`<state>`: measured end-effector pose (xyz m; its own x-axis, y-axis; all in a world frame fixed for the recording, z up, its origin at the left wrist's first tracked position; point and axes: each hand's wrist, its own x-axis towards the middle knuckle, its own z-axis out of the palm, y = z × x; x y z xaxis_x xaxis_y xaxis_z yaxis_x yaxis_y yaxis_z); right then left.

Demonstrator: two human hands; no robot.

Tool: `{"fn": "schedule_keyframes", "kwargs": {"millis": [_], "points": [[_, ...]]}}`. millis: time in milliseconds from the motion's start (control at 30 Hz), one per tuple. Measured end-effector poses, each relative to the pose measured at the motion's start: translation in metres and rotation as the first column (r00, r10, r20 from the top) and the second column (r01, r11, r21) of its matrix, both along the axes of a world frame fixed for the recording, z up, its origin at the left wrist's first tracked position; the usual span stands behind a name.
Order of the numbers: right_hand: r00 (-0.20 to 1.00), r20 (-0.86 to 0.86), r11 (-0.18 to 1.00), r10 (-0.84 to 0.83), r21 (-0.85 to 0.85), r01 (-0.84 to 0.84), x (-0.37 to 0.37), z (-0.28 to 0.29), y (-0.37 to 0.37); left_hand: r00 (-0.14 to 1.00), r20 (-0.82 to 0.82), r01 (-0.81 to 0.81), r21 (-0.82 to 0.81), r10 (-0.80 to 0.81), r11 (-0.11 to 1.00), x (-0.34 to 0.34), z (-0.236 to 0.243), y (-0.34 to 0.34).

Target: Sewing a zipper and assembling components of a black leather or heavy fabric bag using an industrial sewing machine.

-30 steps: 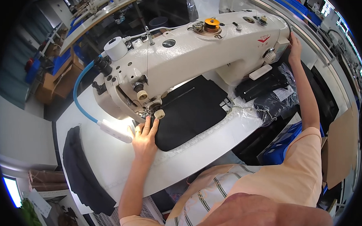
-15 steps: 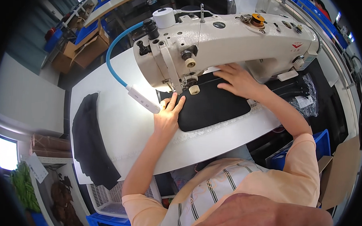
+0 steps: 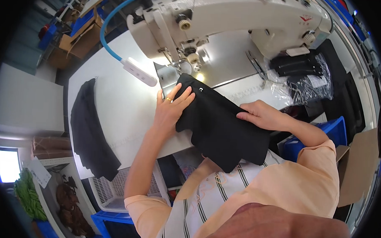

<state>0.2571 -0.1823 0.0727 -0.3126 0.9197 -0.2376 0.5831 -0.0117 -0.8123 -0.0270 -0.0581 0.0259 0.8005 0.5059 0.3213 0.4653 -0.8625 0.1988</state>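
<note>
A black fabric piece (image 3: pixel 225 133) slants from just in front of the sewing machine's needle area to over the table's front edge and down toward my torso. My left hand (image 3: pixel 172 108) lies on its upper left part, fingers spread. My right hand (image 3: pixel 255 114) grips its right edge between thumb and fingers. The white sewing machine (image 3: pixel 232 17) stands behind, with a bare metal bed (image 3: pixel 217 65) under its arm and a white lamp (image 3: pixel 139 71) on a blue hose at its left.
Another dark fabric pile (image 3: pixel 91 128) lies on the white table (image 3: pixel 123 108) at the left. Bagged black items (image 3: pixel 301 72) and scissors (image 3: pixel 255 64) are at the right. A white basket (image 3: pixel 116 192) sits below the table; a blue bin (image 3: pixel 333 128) and cardboard (image 3: pixel 361 167) stand at the right.
The black fabric has come out from under the machine arm toward my body. My right hand has moved from the machine's right end, via under the arm, down onto the fabric's edge, now gripping it.
</note>
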Motion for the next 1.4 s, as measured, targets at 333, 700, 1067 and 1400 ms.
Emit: {"fn": "schedule_keyframes", "kwargs": {"millis": [333, 700, 1067, 1400], "points": [[0.925, 0.378, 0.967, 0.035, 0.220, -0.126, 0.037, 0.004, -0.082, 0.970, 0.048, -0.233, -0.066, 0.236, 0.970, 0.010, -0.013, -0.138], [0.138, 0.913, 0.688, -0.384, 0.383, -0.616, 0.079, -0.041, 0.076, 0.901, 0.345, -0.258, -0.065, 0.264, 0.964, 0.007, -0.033, -0.140], [0.818, 0.574, 0.687, 0.039, 0.579, -0.439, -0.035, -0.032, 0.077, 0.914, 0.347, -0.199, -0.071, 0.211, 0.977, 0.006, -0.027, -0.129], [0.995, 0.051, 0.893, -0.090, 0.447, 0.057, 0.014, -0.038, 0.101, 0.906, 0.317, -0.264, -0.097, 0.282, 0.960, -0.001, -0.026, -0.127]]}}
